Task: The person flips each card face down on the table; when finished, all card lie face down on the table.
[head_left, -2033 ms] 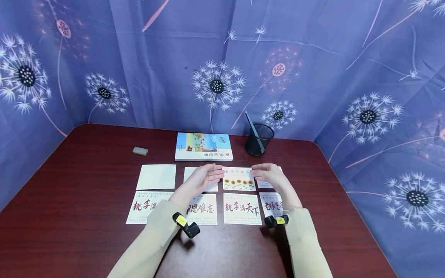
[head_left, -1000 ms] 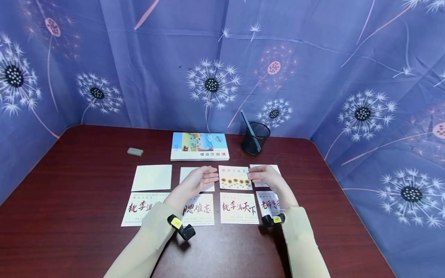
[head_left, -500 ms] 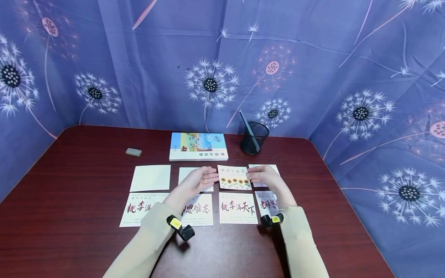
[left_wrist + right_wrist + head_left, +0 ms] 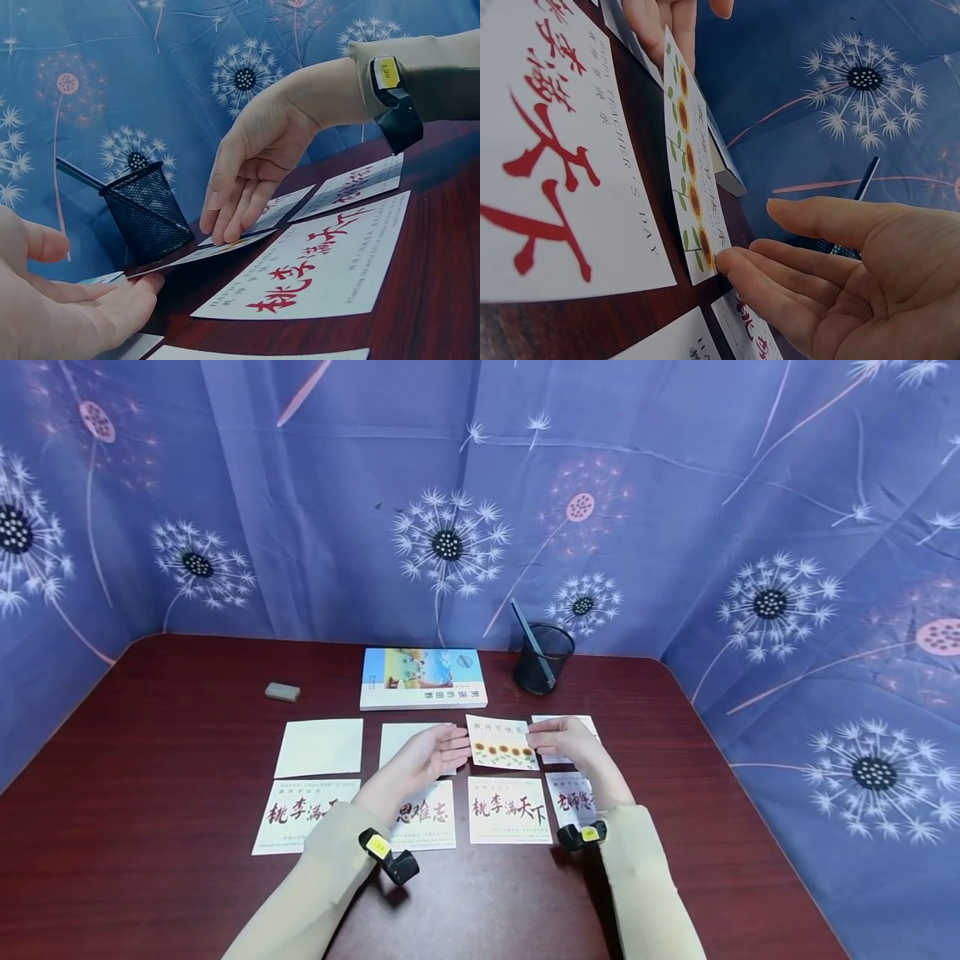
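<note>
A greeting card (image 4: 502, 745) with a row of sunflowers sits between both hands in the back row. Its left edge is raised off the table in the head view. My left hand (image 4: 426, 760) has its fingertips under that edge, and in the left wrist view its thumb (image 4: 46, 241) stands apart from the card. At the card's right edge, the straight fingertips of my right hand (image 4: 576, 745) touch it; the right wrist view shows the right thumb (image 4: 817, 217) away from it. In front lies a card (image 4: 508, 810) with red calligraphy.
Several other cards lie in two rows, including a blank card (image 4: 318, 747) and a calligraphy card (image 4: 300, 814) at left. Behind them are a book (image 4: 422, 678), a black mesh pen holder (image 4: 534, 672) with a pen, and an eraser (image 4: 282, 692). A patterned curtain (image 4: 330, 527) borders the table.
The sunflower card lay flat earlier; its left edge has risen onto my left fingertips. Both hands stay at its sides. The head view has shifted slightly.
</note>
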Available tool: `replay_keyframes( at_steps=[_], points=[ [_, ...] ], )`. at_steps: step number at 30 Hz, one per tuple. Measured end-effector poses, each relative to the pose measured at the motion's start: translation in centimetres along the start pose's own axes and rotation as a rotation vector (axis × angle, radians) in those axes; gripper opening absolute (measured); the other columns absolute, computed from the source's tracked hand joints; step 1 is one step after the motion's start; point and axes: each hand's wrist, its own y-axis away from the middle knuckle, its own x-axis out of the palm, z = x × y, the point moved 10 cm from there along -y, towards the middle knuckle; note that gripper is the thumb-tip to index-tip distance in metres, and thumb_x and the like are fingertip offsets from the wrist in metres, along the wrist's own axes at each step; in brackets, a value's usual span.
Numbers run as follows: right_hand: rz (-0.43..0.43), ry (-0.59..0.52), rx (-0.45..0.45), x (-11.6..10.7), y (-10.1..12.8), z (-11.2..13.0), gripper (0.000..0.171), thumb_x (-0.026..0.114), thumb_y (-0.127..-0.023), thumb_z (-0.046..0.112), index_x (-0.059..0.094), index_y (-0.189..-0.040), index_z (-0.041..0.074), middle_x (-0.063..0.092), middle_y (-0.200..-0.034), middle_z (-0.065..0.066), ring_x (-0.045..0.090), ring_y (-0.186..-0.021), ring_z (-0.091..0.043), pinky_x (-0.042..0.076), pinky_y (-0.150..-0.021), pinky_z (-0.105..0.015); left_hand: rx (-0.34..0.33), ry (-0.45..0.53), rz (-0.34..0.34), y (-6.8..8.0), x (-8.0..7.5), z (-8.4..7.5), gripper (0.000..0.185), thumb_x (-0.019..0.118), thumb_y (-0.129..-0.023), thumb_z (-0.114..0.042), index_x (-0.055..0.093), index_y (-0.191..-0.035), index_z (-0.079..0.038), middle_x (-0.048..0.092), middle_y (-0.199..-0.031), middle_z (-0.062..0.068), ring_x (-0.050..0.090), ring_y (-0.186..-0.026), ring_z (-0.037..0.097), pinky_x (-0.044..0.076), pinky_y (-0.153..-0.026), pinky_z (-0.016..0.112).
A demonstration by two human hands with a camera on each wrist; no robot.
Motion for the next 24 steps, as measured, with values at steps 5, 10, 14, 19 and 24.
replay_keyframes(
  at_steps=[5, 10, 14, 19, 24],
  points=[
    [0.016, -0.011, -0.034, 0.1, 0.0, 0.0, 0.045, 0.067, -0.089, 0.01, 0.057, -0.126, -0.014, 0.066, -0.12, -0.025, 0.069, -0.093, -0.011, 0.054, -0.096, -0.038, -0.025, 0.036, -0.007, -0.1, 0.1, 0.6, 0.055, 0.025, -0.106, -0.016, 0.013, -0.147, 0.019, 0.019, -0.154, 0.038, 0.023, -0.145, 0.046, 0.024, -0.121, 0.046],
    [0.051, -0.038, -0.078, 0.1, -0.4, -0.2, 0.045, 0.072, -0.086, 0.015, 0.062, -0.121, -0.01, 0.071, -0.113, -0.019, 0.07, -0.091, -0.012, 0.057, -0.091, -0.035, -0.04, 0.045, -0.013, -0.2, 0.2, 1.0, 0.056, 0.025, -0.106, -0.017, 0.012, -0.147, 0.019, 0.019, -0.153, 0.039, 0.023, -0.145, 0.046, 0.025, -0.12, 0.047],
    [-0.012, 0.027, -0.038, 0.1, 0.2, 0.4, 0.044, 0.066, -0.09, 0.013, 0.059, -0.127, -0.01, 0.065, -0.123, -0.025, 0.068, -0.099, -0.016, 0.052, -0.099, -0.039, -0.039, 0.042, -0.01, -0.2, 0.2, 1.0, 0.056, 0.024, -0.106, -0.018, 0.012, -0.148, 0.018, 0.019, -0.153, 0.038, 0.023, -0.145, 0.046, 0.024, -0.12, 0.046],
    [-0.014, 0.048, -0.079, 1.3, 0.6, 1.8, 0.044, 0.064, -0.092, 0.014, 0.058, -0.129, -0.008, 0.066, -0.122, -0.024, 0.063, -0.098, -0.012, 0.05, -0.095, -0.033, -0.023, 0.043, 0.015, -0.2, 0.4, 0.7, 0.055, 0.022, -0.107, -0.017, 0.011, -0.148, 0.018, 0.017, -0.154, 0.038, 0.02, -0.146, 0.046, 0.022, -0.121, 0.047],
    [0.047, 0.007, -0.087, 3.6, 0.8, 3.1, 0.043, 0.063, -0.092, 0.011, 0.057, -0.129, -0.009, 0.068, -0.118, -0.023, 0.064, -0.092, -0.007, 0.052, -0.089, -0.028, -0.004, 0.075, 0.066, -0.4, 1.0, 0.5, 0.055, 0.019, -0.107, -0.017, 0.008, -0.149, 0.016, 0.012, -0.155, 0.037, 0.015, -0.147, 0.046, 0.017, -0.122, 0.047]
  ],
)
